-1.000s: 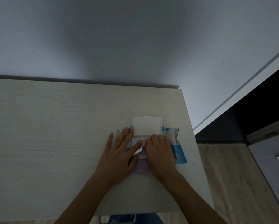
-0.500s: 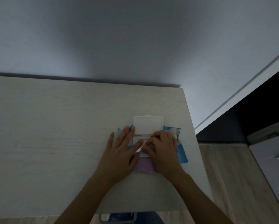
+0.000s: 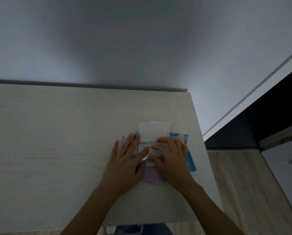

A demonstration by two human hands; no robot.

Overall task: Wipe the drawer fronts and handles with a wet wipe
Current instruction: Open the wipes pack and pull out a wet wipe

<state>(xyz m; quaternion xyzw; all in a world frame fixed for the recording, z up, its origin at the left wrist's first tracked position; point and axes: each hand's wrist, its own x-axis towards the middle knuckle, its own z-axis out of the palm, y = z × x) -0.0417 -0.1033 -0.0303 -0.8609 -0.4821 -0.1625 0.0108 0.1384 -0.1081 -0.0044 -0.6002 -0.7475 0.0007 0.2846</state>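
Wipe pack: blue with white patches at the far right corner, pale lilac at the near end. Flip lid: plain milky white. Tabletop: whitewashed beige, fine left-right wood grain. Wall: uniform grey-white. Floor on the right: light grey-brown planks, streaky grain. Door frame: white. Doorway: near black.

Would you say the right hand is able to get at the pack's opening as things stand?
Probably yes: the lid is flipped back, the left hand lies flat on the left side of the pack, and the right hand has its fingers at the opening.
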